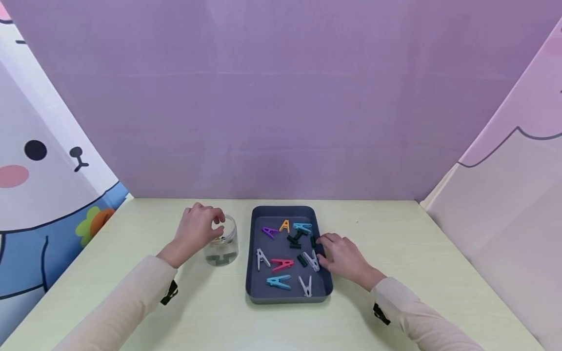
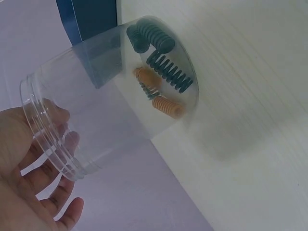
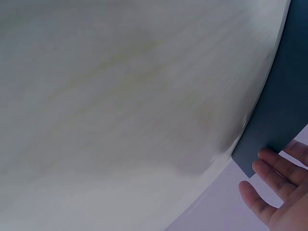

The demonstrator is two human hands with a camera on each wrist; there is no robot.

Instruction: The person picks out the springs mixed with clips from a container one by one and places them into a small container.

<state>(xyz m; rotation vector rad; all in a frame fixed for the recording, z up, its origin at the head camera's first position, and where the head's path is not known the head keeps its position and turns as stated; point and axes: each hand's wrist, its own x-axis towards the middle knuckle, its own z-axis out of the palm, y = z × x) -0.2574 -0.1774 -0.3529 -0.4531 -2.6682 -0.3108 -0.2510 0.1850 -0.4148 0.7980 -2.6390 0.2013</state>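
Note:
My left hand (image 1: 199, 226) is over the mouth of a clear plastic jar (image 1: 232, 248), its thumb and forefinger apart at the rim with nothing visible between them. Inside, dark green springs (image 2: 169, 71) and orange springs (image 2: 167, 107) lie on the bottom. At the right edge of a dark grey tray (image 1: 290, 299), my right hand (image 1: 344, 256) reaches its fingertips over the rim, close to a dark green spring (image 1: 313, 242) and a pale grey clothespin (image 1: 311, 261). Its fingers (image 3: 274, 180) are spread and loosely bent by the tray's outer wall.
More dark green springs (image 1: 302, 261) lie in the tray among clothespins: purple (image 1: 270, 232), orange (image 1: 285, 225), red (image 1: 282, 264), blue (image 1: 278, 282) and pale grey (image 1: 306, 286). A purple backdrop (image 1: 281, 107) rises behind the pale wooden table (image 1: 373, 219).

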